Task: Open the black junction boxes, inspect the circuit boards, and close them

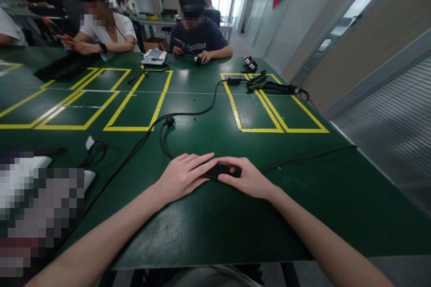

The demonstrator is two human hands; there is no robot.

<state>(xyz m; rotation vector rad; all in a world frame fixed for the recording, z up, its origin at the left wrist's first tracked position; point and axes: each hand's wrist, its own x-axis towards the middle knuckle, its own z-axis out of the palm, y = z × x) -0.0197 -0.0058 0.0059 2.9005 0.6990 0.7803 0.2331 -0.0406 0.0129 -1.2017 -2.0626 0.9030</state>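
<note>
A black power adapter (218, 170), a small oblong block, lies on the green table between my hands. My left hand (183, 172) covers its left end, fingers stretched along the far side and thumb on the near side. Around the right end curve the thumb and forefinger of my right hand (247, 177). A black cord with a plug (169, 121) runs in under my left hand. From beside my right hand a thin black cable (310, 157) trails off to the right. The adapter's ends are partly hidden by my fingers.
Yellow tape rectangles (138, 128) mark the green table (208, 228). A long black cable (134, 147) crosses on the left, near blurred items (50, 206). Black tools (269, 86) lie at the back right. Across the table sit co-workers (198, 38), one handling a small device (197, 59).
</note>
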